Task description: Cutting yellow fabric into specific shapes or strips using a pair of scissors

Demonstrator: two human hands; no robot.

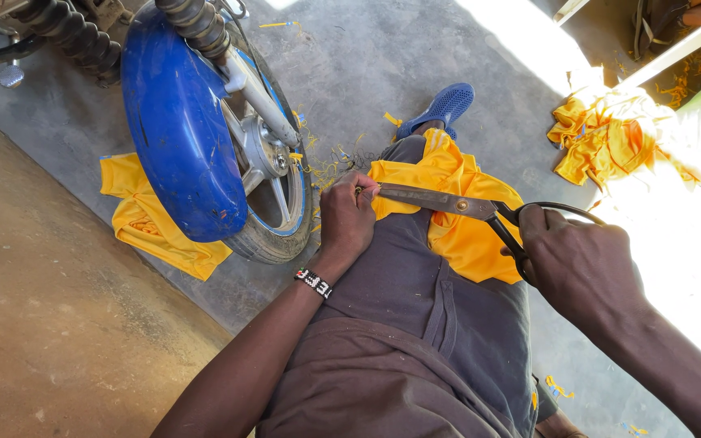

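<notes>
Your right hand (582,264) is closed through the black loop handles of a large pair of scissors (448,203), gripping them at about four o'clock from the middle of the view. The blades run from that hand toward nine o'clock, nearly shut, with the tips reaching your left hand (349,219). Your left hand is curled shut, pinching the edge of the yellow garment (460,211) right where the blade tips meet it. A beaded black-and-white wristband (314,282) sits on that wrist.

The yellow garment lies draped over your thigh, on your grey trousers (415,308), under the scissors and between your two hands. At twelve o'clock from the cloth, your foot wears a blue perforated shoe (446,105) on the concrete floor (367,57).

At ten o'clock stands a motorcycle's front wheel (273,211) with a blue mudguard (176,130) over it, close beside your left hand. A second yellow cloth (152,219) lies flat on the floor at nine o'clock, partly behind the mudguard. Small yellow scraps (322,166) are scattered between the wheel and your knee. At two o'clock a crumpled heap of yellow fabric (602,138) lies in bright sunlight, well apart from your hands.
</notes>
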